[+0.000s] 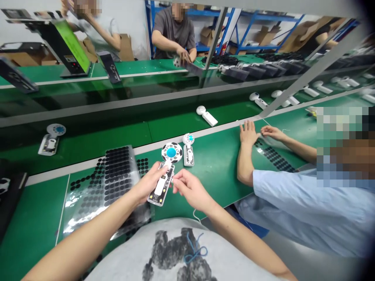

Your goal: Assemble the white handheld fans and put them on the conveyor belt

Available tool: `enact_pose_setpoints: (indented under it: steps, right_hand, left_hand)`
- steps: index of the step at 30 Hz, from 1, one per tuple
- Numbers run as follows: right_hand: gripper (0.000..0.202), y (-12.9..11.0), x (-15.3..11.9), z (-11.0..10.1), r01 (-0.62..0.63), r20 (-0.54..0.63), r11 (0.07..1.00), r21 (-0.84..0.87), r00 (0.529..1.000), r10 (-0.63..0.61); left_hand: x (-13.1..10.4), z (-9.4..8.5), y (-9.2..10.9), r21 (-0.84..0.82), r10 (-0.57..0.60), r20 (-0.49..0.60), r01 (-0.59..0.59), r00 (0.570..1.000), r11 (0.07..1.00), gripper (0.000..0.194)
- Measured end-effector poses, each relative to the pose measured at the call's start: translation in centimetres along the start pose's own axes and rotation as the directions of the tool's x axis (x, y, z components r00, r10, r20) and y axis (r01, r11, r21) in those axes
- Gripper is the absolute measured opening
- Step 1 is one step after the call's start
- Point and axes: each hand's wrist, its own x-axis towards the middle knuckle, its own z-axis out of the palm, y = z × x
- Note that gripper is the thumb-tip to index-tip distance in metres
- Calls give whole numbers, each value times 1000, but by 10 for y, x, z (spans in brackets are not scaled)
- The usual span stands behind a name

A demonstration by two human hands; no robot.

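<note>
My left hand point(146, 181) is closed round what looks like a handheld fan point(159, 191), with a clear body and a round head patterned like a football with a blue centre. My right hand point(190, 189) is pinched at the right side of the fan's body; whatever sits between its fingertips is too small to make out. A white cord point(197, 216) shows below my right wrist. Just beyond, a second fan of the same kind point(189, 154) lies on the green table. Sheets of round black stickers point(118, 171) lie left of my hands, partly under my left forearm.
At the right a co-worker's hands point(249, 134) work over another sticker sheet point(277, 158). Fans lie along the green belt point(129, 134) beyond the table edge, including a white one point(209, 117) and one at left point(48, 144). A slanted metal post point(293, 91) rises at right. People work across the belt.
</note>
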Motion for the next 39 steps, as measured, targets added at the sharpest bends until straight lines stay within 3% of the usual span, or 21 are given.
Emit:
enact_pose_setpoints:
  steps: [10,14,18,23,26,29,33,36,39]
  right_hand:
    - [14,11,5,1,-18,5,997,81,1000,18]
    - [12,15,8,-5,-60,40,998,26,997,59]
    - [14,26,15,-1,-60,-51,991,-123,997,54]
    - [25,50,25,-3,-100,-203,995,12,974,100]
    - [33,67,22,-19,-131,-286,990,54,948,141]
    - [37,84,16,-34,-155,-349,983,95,920,179]
    - [39,96,11,-41,-189,-382,979,80,901,206]
    - [40,93,8,-43,-195,-360,980,-35,918,170]
    - [41,83,3,-47,-155,-243,977,-147,963,117]
  left_hand:
    - [8,-3,-10,29,-9,-16,10,1000,1000,36]
    - [12,1,-12,28,-14,-30,14,999,999,35]
    - [16,6,-19,22,-20,-96,22,995,1000,35]
    - [34,-10,-24,-58,-23,-261,9,965,998,38]
    - [59,-28,-22,-144,-4,-342,-48,940,988,40]
    - [97,-28,-19,-134,16,-249,-51,968,990,40]
    - [164,10,-18,43,14,-172,-7,985,999,33]
    - [207,41,-19,144,49,-203,-19,978,989,29]
    - [232,52,-21,286,102,-282,-18,954,958,34]
